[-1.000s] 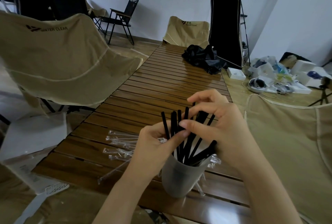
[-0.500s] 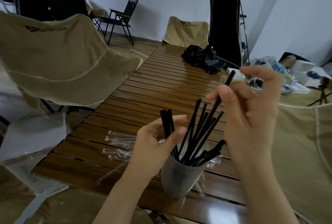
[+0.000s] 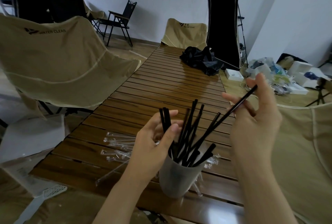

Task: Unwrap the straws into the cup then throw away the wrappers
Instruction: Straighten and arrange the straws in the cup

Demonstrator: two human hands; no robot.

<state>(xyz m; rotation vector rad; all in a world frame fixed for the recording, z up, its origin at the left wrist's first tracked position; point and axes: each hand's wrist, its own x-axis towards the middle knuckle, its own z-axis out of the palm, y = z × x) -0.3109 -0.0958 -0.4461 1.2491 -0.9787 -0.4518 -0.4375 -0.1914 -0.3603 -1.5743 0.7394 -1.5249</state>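
Observation:
A frosted grey cup [image 3: 177, 178] stands near the front edge of the slatted wooden table [image 3: 161, 87], with several black straws [image 3: 190, 134] fanned out of it. My left hand [image 3: 152, 144] sits just left of the cup and pinches two upright black straws [image 3: 165, 121] between thumb and fingers. My right hand [image 3: 255, 121] is raised to the right of the cup and pinches one long black straw [image 3: 233, 110], whose lower end still reaches down into the cup. Several clear empty wrappers [image 3: 118, 143] lie on the table left of the cup, with more wrappers [image 3: 210, 160] behind it.
A crumpled black bag [image 3: 203, 60] lies at the table's far end. Tan camp chairs stand at the left [image 3: 59, 58], far end [image 3: 185, 31] and right [image 3: 305, 152]. Boxes and clutter [image 3: 280, 74] cover the floor at the right. A white box [image 3: 32, 134] sits at the left.
My right hand rose from the bunch of straws up and to the right, tilting one long straw outward. My left hand stayed beside the cup, holding two straws.

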